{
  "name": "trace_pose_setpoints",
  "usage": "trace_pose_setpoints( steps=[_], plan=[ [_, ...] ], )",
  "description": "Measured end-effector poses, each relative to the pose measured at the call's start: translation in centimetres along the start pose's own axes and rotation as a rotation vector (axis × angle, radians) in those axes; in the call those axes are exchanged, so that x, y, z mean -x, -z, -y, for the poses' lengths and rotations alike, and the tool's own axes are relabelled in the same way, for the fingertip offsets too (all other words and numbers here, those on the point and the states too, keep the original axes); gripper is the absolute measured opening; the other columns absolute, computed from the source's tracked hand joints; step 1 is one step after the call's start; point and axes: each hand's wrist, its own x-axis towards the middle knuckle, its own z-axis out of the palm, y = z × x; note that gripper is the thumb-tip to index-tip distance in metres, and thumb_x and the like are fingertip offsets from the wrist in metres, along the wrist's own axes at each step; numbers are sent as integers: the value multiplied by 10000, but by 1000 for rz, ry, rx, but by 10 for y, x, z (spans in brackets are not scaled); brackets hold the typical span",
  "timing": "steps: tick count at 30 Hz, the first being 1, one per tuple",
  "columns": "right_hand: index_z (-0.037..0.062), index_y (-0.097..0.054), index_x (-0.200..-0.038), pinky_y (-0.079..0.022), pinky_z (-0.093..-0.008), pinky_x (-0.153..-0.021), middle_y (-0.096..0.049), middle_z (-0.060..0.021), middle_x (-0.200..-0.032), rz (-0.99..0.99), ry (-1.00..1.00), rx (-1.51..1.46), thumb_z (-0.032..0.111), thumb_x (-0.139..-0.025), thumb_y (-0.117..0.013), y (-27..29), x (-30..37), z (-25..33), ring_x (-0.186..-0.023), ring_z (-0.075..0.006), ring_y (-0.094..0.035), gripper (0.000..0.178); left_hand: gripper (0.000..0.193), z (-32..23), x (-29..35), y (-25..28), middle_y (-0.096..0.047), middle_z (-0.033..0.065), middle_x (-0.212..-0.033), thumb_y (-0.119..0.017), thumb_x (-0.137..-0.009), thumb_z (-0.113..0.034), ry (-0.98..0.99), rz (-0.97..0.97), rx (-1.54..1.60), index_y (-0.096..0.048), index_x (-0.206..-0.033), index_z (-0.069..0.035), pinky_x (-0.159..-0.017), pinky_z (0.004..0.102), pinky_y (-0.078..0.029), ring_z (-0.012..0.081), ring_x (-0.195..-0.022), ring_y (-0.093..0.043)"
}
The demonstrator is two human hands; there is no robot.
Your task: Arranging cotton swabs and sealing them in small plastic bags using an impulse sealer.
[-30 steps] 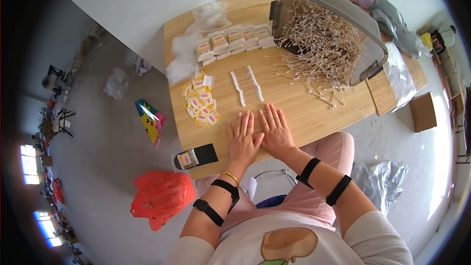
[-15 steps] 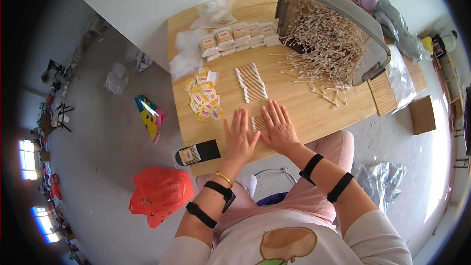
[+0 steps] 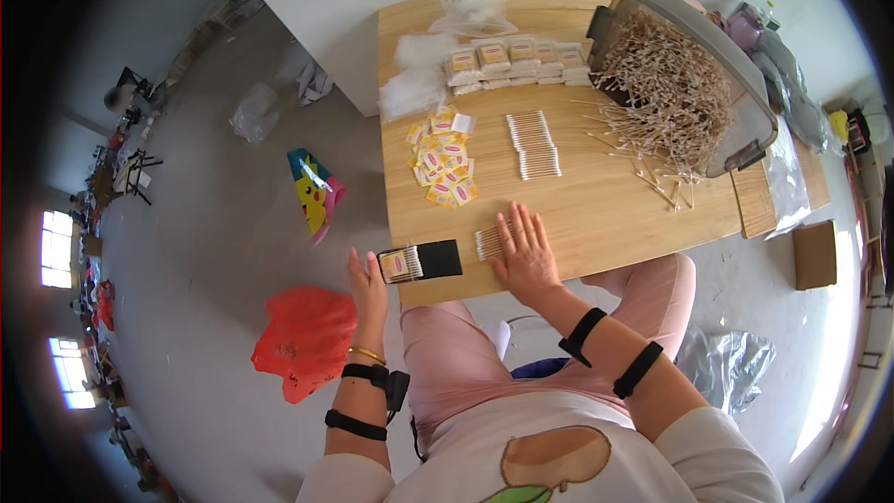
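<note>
Two bare hands are apart at the near edge of the wooden table [image 3: 615, 224]. The right hand [image 3: 529, 256] lies flat, palm down, with its fingers straight and a little spread; it partly covers a short row of cotton swabs [image 3: 487, 242], whose white tips come out at its left side. The left hand [image 3: 369, 289] is beyond the table's left edge, with straight fingers and a gap between them and the thumb. It is just beside a black holder [image 3: 442, 258] bearing a yellow-labelled swab pack [image 3: 400, 265]; if the thumb touches this pack, I cannot tell.

Ahead of the right hand, a longer row of cotton swabs [image 3: 534, 144] lies side by side. To the left of this row, and ahead of the left hand, is a heap of yellow label cards [image 3: 445, 163]. Farther ahead stand stacked swab packs [image 3: 521, 53]. Ahead and right of the right hand, a tipped grey bin [image 3: 759, 135] spills loose swabs [image 3: 666, 93].
</note>
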Motion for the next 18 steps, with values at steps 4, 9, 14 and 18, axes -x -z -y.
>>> trace_pose_setpoints(
  steps=[4,9,14,18],
  plan=[
    [16,-231,-1576,-87,-485,-1259,-154,-231,-1650,0,21,-17,439,-978,-514,-21,-6,35,-1548,-347,-112,784,614,-33,-6,-8,-677,159,-1007,-436,-1050,-534,310,146,478,-648,-1107,38,-839,338,-488,209,-946,-633],
    [30,-252,-1573,-100,-493,-1256,-168,-220,-1650,-15,33,-47,424,-957,-549,-25,-16,60,-1546,-348,-125,789,604,-48,-6,-16,-485,24,-660,-463,-1046,-526,251,67,319,-515,-733,-12,-595,356,-376,133,-649,-430],
    [34,-249,-1576,-99,-504,-1253,-168,-218,-1651,-18,70,-30,424,-956,-555,-31,-21,71,-1545,-357,-125,794,565,-53,-5,-21,-514,0,-698,-524,-1035,-499,390,114,584,-569,-756,-10,-616,309,-406,102,-670,-441],
    [12,-209,-1580,-83,-523,-1247,-151,-239,-1647,38,79,-46,467,-982,-523,-33,-26,90,-1545,-372,-104,814,556,-46,-6,-26,-542,-5,-718,-520,-1038,-500,411,96,649,-588,-777,-14,-608,300,-404,97,-669,-449]
  ],
)
